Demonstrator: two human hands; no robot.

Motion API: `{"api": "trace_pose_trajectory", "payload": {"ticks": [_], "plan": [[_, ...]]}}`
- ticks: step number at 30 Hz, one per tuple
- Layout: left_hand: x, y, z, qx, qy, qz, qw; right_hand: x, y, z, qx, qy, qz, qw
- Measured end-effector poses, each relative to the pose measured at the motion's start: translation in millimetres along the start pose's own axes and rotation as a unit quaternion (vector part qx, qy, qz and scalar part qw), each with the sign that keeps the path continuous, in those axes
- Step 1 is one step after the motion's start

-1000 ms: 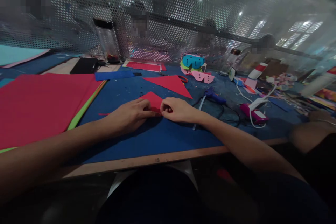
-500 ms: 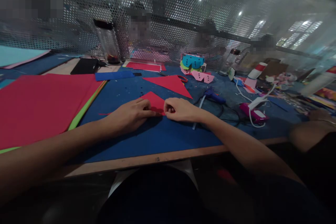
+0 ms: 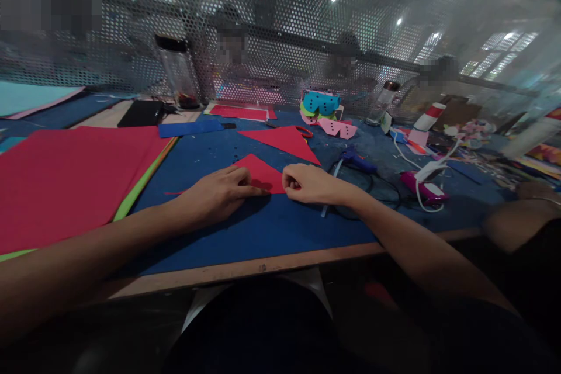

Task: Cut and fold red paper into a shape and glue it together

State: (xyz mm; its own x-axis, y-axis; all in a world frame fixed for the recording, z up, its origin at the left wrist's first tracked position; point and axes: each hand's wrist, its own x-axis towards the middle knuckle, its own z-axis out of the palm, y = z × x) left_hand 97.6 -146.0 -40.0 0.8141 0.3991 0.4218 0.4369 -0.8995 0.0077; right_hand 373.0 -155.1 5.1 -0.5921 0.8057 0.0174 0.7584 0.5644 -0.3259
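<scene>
A folded piece of red paper [image 3: 263,175] lies on the blue mat [image 3: 263,228] between my two hands. My left hand [image 3: 223,191] has its fingers bent, with thumb and forefinger pressed onto the paper's left part near the front edge. Curled almost into a fist, my right hand [image 3: 311,183] sits on the right end of that same edge; its fingertips are partly hidden. Just beyond lies a red paper triangle [image 3: 287,141], and scissors with orange handles [image 3: 305,132] show partly behind it.
Stacked red sheets [image 3: 83,181] lie at left. A blue glue gun [image 3: 357,160] with its cord and a purple power strip [image 3: 423,184] are at right. Paper masks [image 3: 322,104], a glass bottle [image 3: 177,73] and a black phone [image 3: 141,113] stand or lie farther back. Another person's arm [image 3: 521,219] is at far right.
My right hand has slid slightly rightward along the front edge of the red paper. My left hand stays in place on it.
</scene>
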Motion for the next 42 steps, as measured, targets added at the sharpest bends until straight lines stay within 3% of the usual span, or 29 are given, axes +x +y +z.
{"api": "trace_pose_trajectory", "payload": {"ticks": [19, 42], "plan": [[-2, -3, 3.0, -0.014, 0.001, -0.008, 1.0, -20, 22, -6, -0.037, 0.017, 0.024, 0.999], [-1, -3, 1.8, -0.018, 0.015, 0.003, 1.0, -36, 23, -16, -0.06, 0.013, 0.042, 0.997]]}}
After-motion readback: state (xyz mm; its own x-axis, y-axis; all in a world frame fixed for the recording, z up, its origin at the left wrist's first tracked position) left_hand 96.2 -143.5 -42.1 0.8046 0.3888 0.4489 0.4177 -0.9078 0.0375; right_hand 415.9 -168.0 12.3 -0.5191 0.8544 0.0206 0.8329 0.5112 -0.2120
